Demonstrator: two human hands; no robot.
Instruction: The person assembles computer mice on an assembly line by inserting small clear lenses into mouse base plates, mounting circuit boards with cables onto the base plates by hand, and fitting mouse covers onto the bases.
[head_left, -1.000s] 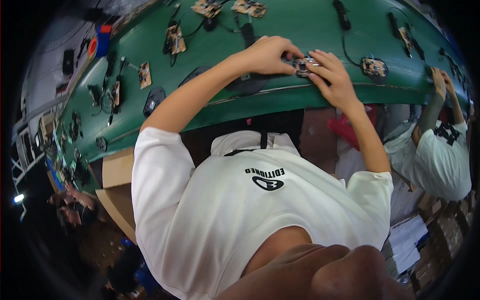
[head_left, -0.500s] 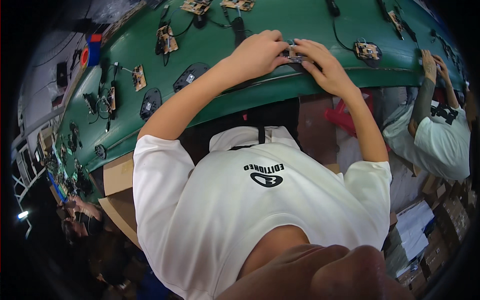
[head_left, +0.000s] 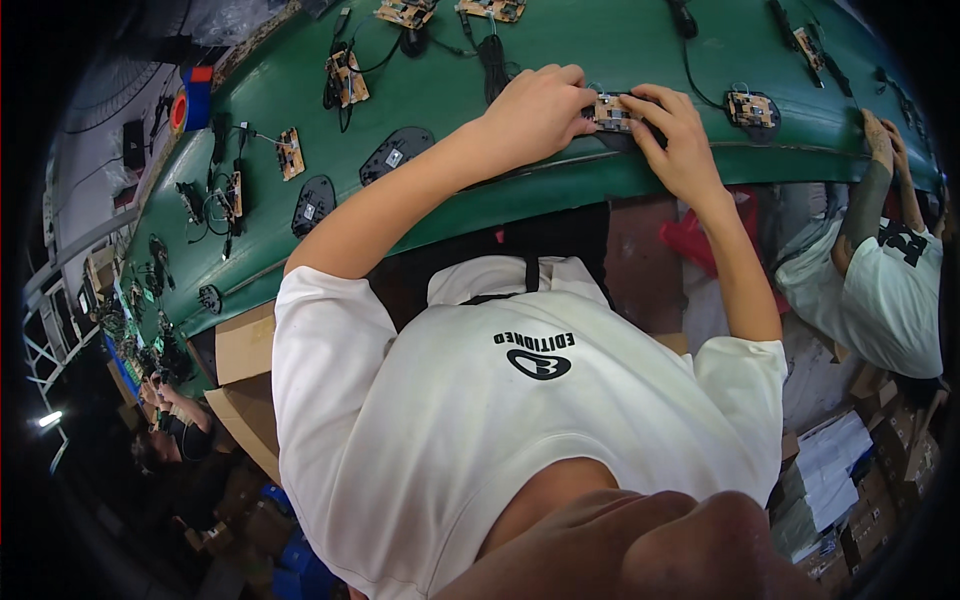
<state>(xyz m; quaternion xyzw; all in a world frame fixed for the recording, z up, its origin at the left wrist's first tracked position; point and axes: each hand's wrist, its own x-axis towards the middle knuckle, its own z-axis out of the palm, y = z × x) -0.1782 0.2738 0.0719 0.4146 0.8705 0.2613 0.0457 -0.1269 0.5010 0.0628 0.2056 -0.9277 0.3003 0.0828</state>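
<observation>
My two hands meet at a small tan circuit board near the front edge of the green work surface. The board sits on a black rounded base plate, which shows partly below it. My left hand pinches the board's left edge between thumb and fingers. From the other side my right hand holds the right edge, its thumb and fingertips bent onto it. Right of my hands lies another board on a black base, with a cable running up from it. Two bare black base plates, one larger and one smaller, lie to the left.
More boards with black cables lie along the green surface, such as one board at the upper left. A blue and red tape roll stands at the far left edge. A co-worker's hands work at the right. An open carton stands below left.
The view has shifted slightly, so everything sits a little lower and to the right. Between my fingers more of the board shows now. Both hands stay on it.
</observation>
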